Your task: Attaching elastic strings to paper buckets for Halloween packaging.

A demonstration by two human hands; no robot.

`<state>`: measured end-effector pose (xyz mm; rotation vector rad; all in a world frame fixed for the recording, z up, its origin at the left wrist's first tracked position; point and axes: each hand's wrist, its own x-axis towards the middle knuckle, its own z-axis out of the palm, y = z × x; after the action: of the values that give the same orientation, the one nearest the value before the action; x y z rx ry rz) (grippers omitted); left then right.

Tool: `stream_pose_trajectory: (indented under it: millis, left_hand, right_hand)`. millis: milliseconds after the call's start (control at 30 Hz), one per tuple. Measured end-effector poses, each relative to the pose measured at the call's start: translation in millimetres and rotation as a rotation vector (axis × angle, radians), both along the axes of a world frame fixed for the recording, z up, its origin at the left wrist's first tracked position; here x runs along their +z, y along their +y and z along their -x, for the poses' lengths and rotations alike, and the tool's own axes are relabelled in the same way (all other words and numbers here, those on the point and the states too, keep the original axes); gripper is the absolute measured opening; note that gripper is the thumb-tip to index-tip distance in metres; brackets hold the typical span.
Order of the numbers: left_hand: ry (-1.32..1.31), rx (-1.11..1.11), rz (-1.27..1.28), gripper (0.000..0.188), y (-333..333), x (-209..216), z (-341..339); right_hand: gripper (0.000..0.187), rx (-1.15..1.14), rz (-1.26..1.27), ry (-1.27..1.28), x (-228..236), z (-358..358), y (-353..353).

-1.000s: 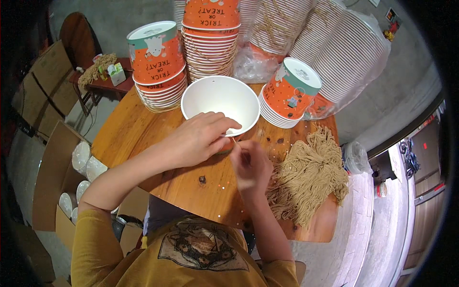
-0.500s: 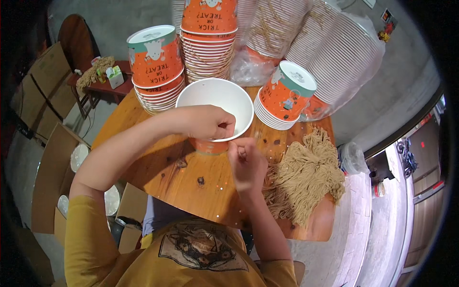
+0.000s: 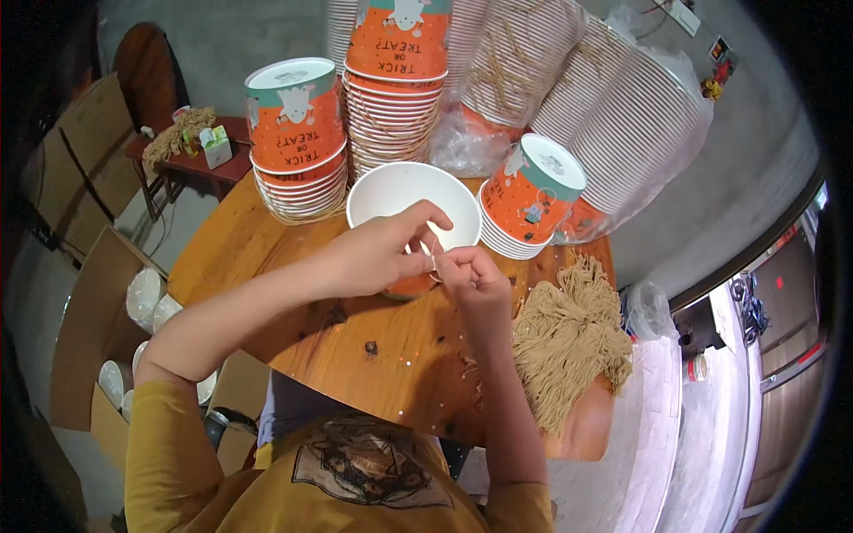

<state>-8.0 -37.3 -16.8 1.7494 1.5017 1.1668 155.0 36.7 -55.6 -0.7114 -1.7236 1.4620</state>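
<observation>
A white-lined paper bucket (image 3: 378, 191) with an orange outside stands upright on the table in front of me, its open top toward me. At its near rim my left hand (image 3: 391, 251) curls over, index finger raised, thumb and another finger bent around a thin pale cord (image 3: 434, 263). Just right of it, my right hand (image 3: 480, 274) pinches the same cord between thumb and index finger. The fingertips of both hands almost touch. Part of the bucket's near side is hidden behind my left hand. A hank of tan cords (image 3: 569, 346) lies right of my right forearm.
Upside-down stacks of orange buckets (image 3: 298, 124) rise at the back left, with a taller stack (image 3: 400, 44) beside them. A short stack (image 3: 533, 191) stands back right, before plastic-wrapped stacks (image 3: 640, 124). A cardboard box (image 3: 89, 338) with white buckets sits on the floor, left of the wooden table (image 3: 338, 355).
My left hand has come out from inside the bucket's rim and its index finger has lifted. My right hand has moved slightly right; a loop of cord now shows between the hands.
</observation>
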Motion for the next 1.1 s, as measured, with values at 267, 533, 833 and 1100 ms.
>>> stream_pose_trajectory:
  millis: [267, 533, 833, 1100]
  left_hand:
    - [-0.108, -0.002, 0.278, 0.032, 12.6, 5.2, 8.2]
    - [0.064, 0.101, 0.066, 0.055, 6.2, 13.9, -4.3]
    - [0.191, 0.068, 0.035, 0.083, 11.2, 11.0, -7.0]
    - [0.081, 0.047, 0.154, 0.030, 11.7, 7.6, -3.9]
  right_hand:
    - [0.006, -0.011, -0.026, 0.035, -2.9, 5.7, -3.5]
    - [0.007, -0.101, -0.156, 0.042, 13.4, 0.6, 1.4]
    - [0.006, -0.134, -0.513, -0.141, 16.2, 2.6, 3.5]
    - [0.006, 0.039, -0.007, 0.115, 14.1, -1.0, 13.3]
